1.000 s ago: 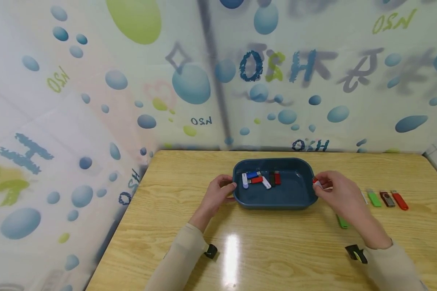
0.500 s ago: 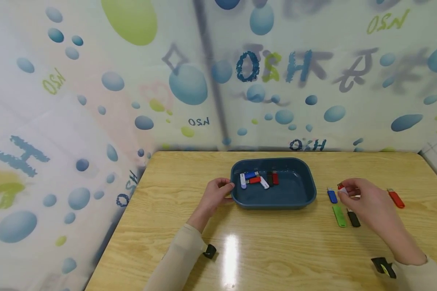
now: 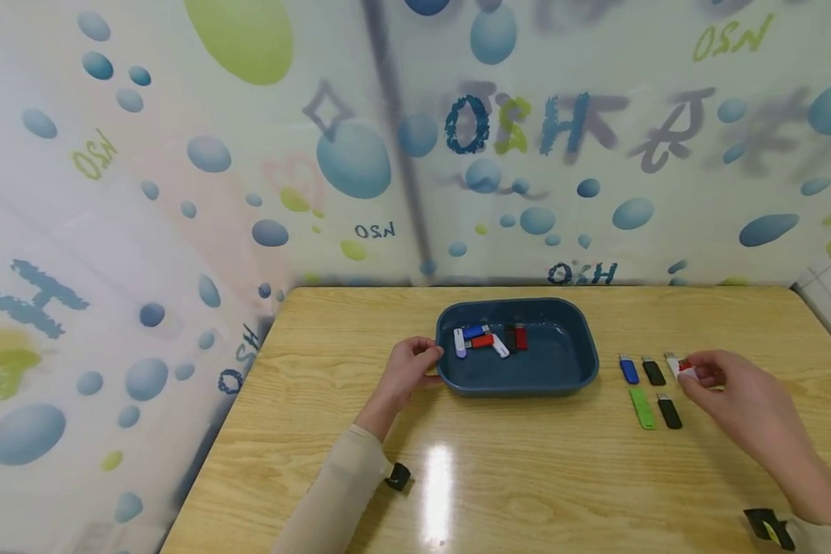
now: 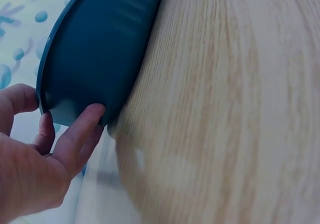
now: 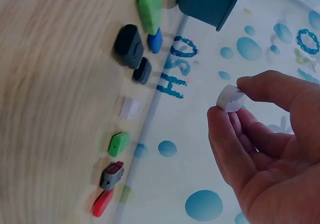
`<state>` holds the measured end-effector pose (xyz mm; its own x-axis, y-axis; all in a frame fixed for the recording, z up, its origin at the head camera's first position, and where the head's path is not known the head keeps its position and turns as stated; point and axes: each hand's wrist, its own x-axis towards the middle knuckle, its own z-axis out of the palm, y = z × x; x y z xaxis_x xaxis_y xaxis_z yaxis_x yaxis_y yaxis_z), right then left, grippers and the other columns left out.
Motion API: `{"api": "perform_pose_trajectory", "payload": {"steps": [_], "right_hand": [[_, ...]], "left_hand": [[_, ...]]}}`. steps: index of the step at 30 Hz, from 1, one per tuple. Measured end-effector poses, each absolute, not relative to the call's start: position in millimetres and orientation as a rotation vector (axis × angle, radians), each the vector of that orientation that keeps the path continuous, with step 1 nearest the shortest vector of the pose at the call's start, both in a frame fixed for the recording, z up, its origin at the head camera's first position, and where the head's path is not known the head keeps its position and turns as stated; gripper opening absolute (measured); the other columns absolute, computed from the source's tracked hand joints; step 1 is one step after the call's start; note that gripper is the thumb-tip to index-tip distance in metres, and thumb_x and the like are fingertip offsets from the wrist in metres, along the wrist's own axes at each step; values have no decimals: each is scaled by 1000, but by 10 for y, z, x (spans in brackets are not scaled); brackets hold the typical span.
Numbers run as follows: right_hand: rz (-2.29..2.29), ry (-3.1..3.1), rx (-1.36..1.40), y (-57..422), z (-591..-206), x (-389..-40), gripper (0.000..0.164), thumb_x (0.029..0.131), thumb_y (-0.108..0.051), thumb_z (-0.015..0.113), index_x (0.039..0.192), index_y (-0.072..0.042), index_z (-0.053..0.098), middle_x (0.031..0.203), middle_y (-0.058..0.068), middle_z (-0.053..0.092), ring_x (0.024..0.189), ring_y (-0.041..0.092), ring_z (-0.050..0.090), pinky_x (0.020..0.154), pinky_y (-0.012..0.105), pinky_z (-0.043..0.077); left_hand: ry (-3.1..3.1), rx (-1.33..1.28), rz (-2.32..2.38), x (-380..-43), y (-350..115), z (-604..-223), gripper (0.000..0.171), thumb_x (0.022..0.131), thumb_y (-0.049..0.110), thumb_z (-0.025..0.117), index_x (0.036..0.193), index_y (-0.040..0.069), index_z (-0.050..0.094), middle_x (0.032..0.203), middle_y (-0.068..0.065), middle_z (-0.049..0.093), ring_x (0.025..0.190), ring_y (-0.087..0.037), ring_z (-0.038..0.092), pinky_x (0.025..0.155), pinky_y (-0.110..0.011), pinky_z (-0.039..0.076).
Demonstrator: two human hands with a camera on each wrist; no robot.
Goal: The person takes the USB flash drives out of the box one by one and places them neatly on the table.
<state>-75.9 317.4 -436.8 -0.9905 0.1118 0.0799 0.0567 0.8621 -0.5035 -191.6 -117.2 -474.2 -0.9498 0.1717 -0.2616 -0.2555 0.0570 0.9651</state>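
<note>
My left hand (image 3: 407, 371) grips the left end of a dark blue tray (image 3: 519, 390), thumb at the rim and fingers against the outer wall in the left wrist view. Several USB sticks lie inside the tray, among them a blue one (image 3: 475, 332), a red one (image 3: 482, 341) and a white one (image 3: 501, 346). Right of the tray, my right hand (image 3: 741, 396) pinches a red and white USB stick (image 5: 230, 98) between thumb and fingertips, raised over the table. In the head view it overlaps a white USB stick (image 3: 673, 363) lying in the row behind.
On the wooden table (image 3: 526, 477) lie a blue USB stick (image 3: 629, 369), two black ones (image 3: 654, 372) and a green one (image 3: 642, 408). Another green stick (image 5: 119, 144), a grey and dark red one (image 5: 112, 175) and a red one (image 5: 103, 203) show in the right wrist view. A patterned curtain (image 3: 305, 208) hangs behind.
My right hand has moved rightward from the tray's right end to over the loose sticks, still pinching the red and white USB stick. My left hand keeps its hold on the tray.
</note>
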Motion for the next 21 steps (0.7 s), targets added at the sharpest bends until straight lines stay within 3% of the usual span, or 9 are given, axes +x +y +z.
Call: {"api": "perform_pose_trajectory", "payload": {"steps": [9, 16, 21], "right_hand": [[759, -2942, -157, 3311, -4467, -704, 40, 97, -20, 71, 114, 15, 63, 94, 23, 69, 86, 42, 66, 66, 54, 51], [741, -3029, -189, 3387, -4557, -722, 40, 98, -22, 69, 107, 16, 62, 85, 16, 68, 77, 33, 65, 59, 41, 50], [749, -3065, -190, 3432, -4623, -732, 41, 99, -23, 68, 108, 17, 62, 86, 16, 68, 77, 33, 64, 59, 41, 50]], "left_hand": [[2031, -87, 1953, -1922, -1192, -4719, 19, 101, 8, 60, 114, -6, 60, 99, -9, 56, 79, -18, 62, 73, -39, 64], [2039, -77, 1949, -1928, -1208, -4736, 19, 102, 9, 61, 114, -6, 60, 99, -9, 56, 78, -18, 63, 74, -39, 64], [2038, -71, 1959, -1922, -1210, -4737, 18, 102, 9, 61, 113, -5, 59, 100, -10, 56, 78, -18, 63, 74, -41, 64]]}}
